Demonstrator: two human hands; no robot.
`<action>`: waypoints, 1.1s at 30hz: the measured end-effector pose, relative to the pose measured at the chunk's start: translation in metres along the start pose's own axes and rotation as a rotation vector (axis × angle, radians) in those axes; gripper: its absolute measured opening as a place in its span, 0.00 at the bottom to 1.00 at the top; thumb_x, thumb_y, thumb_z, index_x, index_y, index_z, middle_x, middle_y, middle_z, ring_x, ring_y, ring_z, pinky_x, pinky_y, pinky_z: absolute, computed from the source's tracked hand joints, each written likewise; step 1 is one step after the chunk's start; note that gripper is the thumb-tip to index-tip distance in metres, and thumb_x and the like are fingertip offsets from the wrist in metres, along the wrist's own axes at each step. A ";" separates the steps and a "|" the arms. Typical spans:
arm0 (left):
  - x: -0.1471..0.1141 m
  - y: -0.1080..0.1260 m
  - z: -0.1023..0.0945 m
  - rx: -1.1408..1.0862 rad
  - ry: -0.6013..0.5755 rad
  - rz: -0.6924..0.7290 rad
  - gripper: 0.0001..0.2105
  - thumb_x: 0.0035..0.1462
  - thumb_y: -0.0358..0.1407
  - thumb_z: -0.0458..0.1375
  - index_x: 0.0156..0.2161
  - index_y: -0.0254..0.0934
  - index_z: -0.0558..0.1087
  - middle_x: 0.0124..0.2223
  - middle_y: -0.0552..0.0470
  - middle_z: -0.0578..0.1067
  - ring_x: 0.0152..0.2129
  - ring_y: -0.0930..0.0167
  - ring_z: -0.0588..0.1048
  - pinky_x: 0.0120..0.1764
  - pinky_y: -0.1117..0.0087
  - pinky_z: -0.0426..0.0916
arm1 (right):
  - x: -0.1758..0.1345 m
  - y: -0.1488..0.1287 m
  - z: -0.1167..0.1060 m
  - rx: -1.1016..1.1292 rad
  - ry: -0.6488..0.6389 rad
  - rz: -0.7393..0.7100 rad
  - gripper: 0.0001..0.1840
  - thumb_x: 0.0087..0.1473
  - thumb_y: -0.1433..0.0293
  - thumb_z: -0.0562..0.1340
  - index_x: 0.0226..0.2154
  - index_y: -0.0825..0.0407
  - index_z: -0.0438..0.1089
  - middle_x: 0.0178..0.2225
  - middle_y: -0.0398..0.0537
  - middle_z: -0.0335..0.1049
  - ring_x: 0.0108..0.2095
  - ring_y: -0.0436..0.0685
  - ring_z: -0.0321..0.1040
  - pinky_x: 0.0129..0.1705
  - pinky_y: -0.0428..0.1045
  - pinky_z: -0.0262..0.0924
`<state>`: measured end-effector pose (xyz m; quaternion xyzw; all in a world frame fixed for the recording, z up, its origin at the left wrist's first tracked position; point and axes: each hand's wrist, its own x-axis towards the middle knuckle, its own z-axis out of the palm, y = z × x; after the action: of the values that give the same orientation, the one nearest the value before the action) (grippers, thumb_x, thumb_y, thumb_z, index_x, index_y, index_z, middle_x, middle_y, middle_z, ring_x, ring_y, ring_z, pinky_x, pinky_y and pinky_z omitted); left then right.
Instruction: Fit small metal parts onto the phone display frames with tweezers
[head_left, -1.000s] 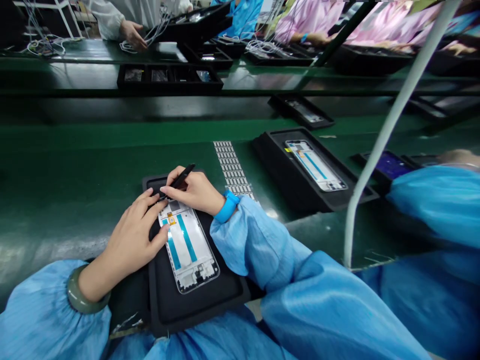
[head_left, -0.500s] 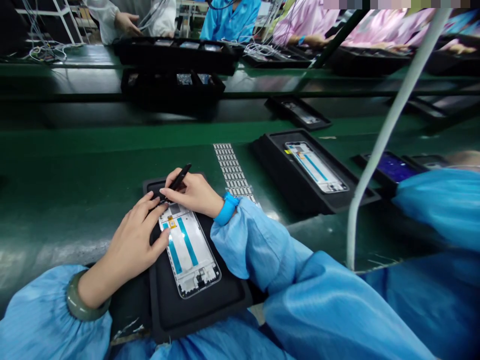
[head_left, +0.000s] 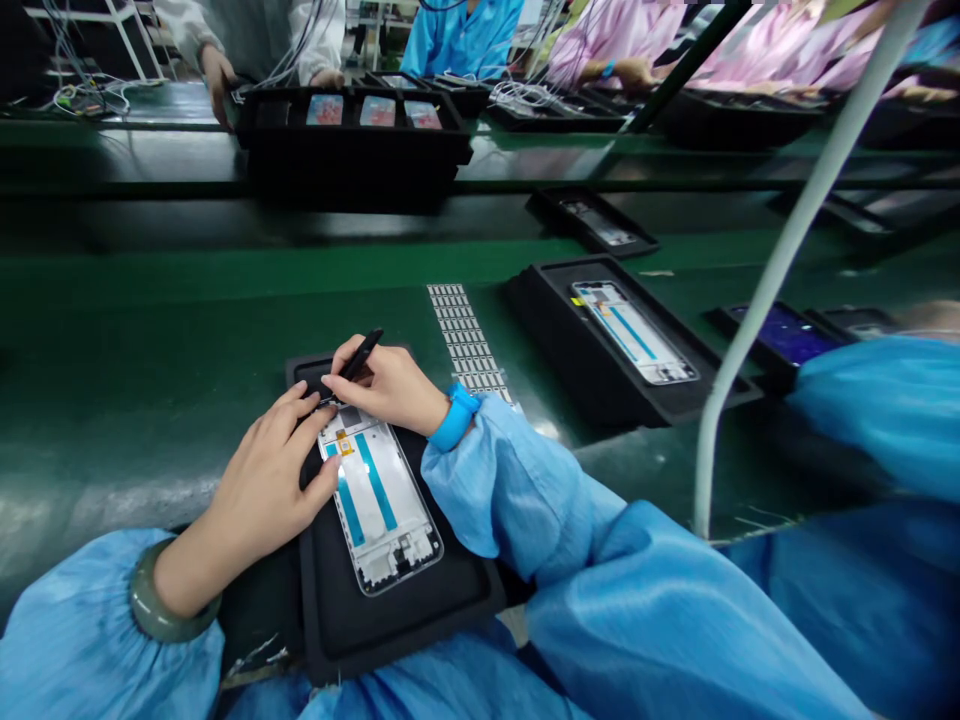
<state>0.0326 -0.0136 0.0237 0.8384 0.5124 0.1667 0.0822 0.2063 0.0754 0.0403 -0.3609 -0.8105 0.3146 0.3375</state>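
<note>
Gripped a black pen-shaped tool (head_left: 366,352) between the thumb and fingers of the right hand (head_left: 386,382), with the shaft tilted toward the upper right of the frame and the lower end directed at the top end of a phone chassis (head_left: 367,500). Could not determine contact between tool tip and chassis, owing to concealment behind the hands. Rested the left hand (head_left: 274,470), released and with fingers extended, at the upper left edge of the chassis, with the fingertips near the tool.

Located the chassis at lower centre of the frame, lying at a slant in a black tray (head_left: 450,580). Identified two blue strips (head_left: 376,482) along the chassis and an orange piece (head_left: 344,443) near the upper end. Wore a blue band (head_left: 454,417) on the right wrist and a green bangle (head_left: 166,602) on the left.

Noted a sheet of small rectangles (head_left: 466,338) on the green desk (head_left: 187,350), above and right of the tray. Noted a second chassis (head_left: 636,334) in a raised black holder (head_left: 559,350), right of centre. Observed a compartmented box (head_left: 352,160) at upper left, beside a co-worker's hand (head_left: 217,85).
</note>
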 end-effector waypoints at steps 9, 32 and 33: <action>0.000 0.000 0.000 0.000 0.004 -0.002 0.21 0.59 0.42 0.49 0.55 0.36 0.62 0.56 0.42 0.64 0.59 0.59 0.56 0.55 0.53 0.61 | 0.000 0.001 0.001 -0.078 -0.006 -0.056 0.04 0.53 0.69 0.58 0.30 0.53 0.63 0.27 0.41 0.66 0.26 0.47 0.65 0.31 0.43 0.59; 0.002 -0.006 -0.006 -0.206 0.233 -0.138 0.19 0.61 0.41 0.48 0.55 0.37 0.60 0.60 0.42 0.59 0.60 0.63 0.54 0.59 0.54 0.54 | 0.036 0.035 -0.059 -0.793 -0.381 0.070 0.20 0.60 0.58 0.52 0.42 0.53 0.70 0.43 0.52 0.71 0.47 0.59 0.66 0.45 0.49 0.58; 0.003 -0.009 -0.011 -0.233 0.315 -0.186 0.19 0.61 0.42 0.48 0.55 0.36 0.60 0.59 0.42 0.59 0.60 0.63 0.55 0.60 0.55 0.53 | 0.043 0.039 -0.066 -0.795 -0.334 0.119 0.20 0.59 0.57 0.52 0.42 0.53 0.70 0.43 0.52 0.71 0.46 0.60 0.66 0.45 0.49 0.58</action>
<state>0.0226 -0.0070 0.0315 0.7359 0.5713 0.3456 0.1122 0.2501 0.1482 0.0628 -0.4529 -0.8899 0.0513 0.0179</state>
